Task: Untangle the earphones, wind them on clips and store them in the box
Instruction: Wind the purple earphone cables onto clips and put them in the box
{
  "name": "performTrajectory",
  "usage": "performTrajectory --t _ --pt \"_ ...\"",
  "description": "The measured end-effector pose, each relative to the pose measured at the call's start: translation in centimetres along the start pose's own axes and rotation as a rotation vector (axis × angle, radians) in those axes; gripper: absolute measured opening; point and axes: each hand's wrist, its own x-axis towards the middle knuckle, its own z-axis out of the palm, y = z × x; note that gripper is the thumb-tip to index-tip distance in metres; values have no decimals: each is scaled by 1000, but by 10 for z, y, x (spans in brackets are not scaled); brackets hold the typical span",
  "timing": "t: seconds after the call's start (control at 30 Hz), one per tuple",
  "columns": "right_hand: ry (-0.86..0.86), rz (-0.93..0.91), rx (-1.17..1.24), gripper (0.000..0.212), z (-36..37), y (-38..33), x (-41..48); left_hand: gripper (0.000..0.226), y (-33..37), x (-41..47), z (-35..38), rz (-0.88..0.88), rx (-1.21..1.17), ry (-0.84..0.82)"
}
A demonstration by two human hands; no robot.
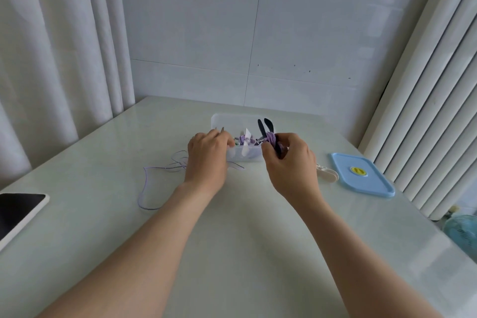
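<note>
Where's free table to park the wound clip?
Free: near table between the forearms; strip between tablet and loose purple cable. Crowded: box, left hand and right hand at it; white clip beside blue lid.

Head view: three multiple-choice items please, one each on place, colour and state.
1. The blue lid lies: A) on the table, right of the box; B) on the box; C) on the floor.
2. The cord on the dark clip in the right hand is: A) red; B) purple; C) green.
3. The cable left of the box is: A) wound on a clip; B) inside the box; C) lying loose.
A, it lies flat beside the box; B, purple coils show; C, it trails over the table.
</note>
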Motion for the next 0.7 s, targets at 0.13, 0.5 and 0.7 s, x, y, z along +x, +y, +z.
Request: performTrajectory --t 0.13,0.5,0.7 --pt "-40 -69 2 14 10 -16 17 37 -4 2 -1 -15 -133 -17" --pt "-228 13 -267 25 62 -37 66 45 -16 4 -8 -254 -374 116" --pt "-333 26 -415 25 83 -32 84 42 -20 4 -4 -281 -354 109"
